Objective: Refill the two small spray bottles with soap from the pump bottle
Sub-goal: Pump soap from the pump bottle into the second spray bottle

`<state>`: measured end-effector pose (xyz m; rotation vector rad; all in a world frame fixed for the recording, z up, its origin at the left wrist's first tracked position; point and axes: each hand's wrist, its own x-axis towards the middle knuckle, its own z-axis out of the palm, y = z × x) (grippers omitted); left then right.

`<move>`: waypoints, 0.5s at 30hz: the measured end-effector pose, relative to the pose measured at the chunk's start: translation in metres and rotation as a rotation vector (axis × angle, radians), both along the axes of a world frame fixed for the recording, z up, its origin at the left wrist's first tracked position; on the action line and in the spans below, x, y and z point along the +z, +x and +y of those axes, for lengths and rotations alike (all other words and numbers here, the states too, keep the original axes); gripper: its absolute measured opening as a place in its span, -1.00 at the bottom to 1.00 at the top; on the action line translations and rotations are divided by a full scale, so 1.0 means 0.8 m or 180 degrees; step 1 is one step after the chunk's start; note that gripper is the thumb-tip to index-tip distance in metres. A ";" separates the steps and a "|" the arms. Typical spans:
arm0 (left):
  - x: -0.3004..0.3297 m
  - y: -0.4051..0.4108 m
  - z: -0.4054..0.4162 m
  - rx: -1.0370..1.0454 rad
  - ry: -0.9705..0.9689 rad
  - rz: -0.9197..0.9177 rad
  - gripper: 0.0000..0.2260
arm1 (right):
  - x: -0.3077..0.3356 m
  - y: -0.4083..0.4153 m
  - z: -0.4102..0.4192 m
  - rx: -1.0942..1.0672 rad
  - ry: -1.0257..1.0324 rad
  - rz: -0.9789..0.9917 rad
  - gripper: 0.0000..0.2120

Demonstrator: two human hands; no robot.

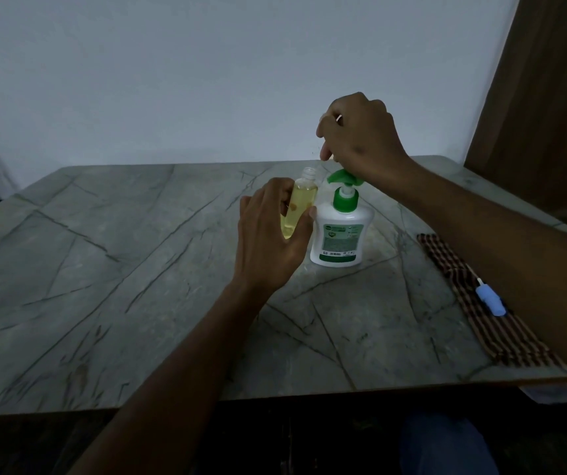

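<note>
My left hand (272, 241) grips a small clear spray bottle (301, 200) of yellow liquid, standing on the table with its neck uncapped. Right beside it stands the white pump bottle (340, 234) with a green pump head (343, 178). My right hand (361, 135) hovers just above the pump head, fingers curled round a small spray head; only a white bit of it shows between the fingers. A thin clear tube seems to hang from it toward the small bottle's neck.
The grey stone table (121, 252) runs to a white wall behind. A striped cloth (474, 303) lies along the right edge with a small blue cap piece (490, 301) on it, partly hidden by my right forearm. A brown wooden panel (549, 97) stands at right.
</note>
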<state>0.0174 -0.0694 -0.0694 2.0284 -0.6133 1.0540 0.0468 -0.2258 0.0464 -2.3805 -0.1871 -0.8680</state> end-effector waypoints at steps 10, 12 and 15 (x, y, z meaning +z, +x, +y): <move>-0.002 0.003 0.000 0.0029 -0.0003 0.0071 -0.70 | 0.007 0.005 0.005 -0.0112 -0.0017 0.0125 -0.63; -0.001 0.002 0.000 0.0000 -0.0071 0.0047 -0.70 | 0.006 0.007 0.002 -0.0099 0.0001 0.0176 -0.65; 0.002 -0.004 -0.001 -0.0099 -0.0148 -0.0113 -0.75 | 0.004 0.011 -0.002 -0.0074 0.0045 0.0214 -0.66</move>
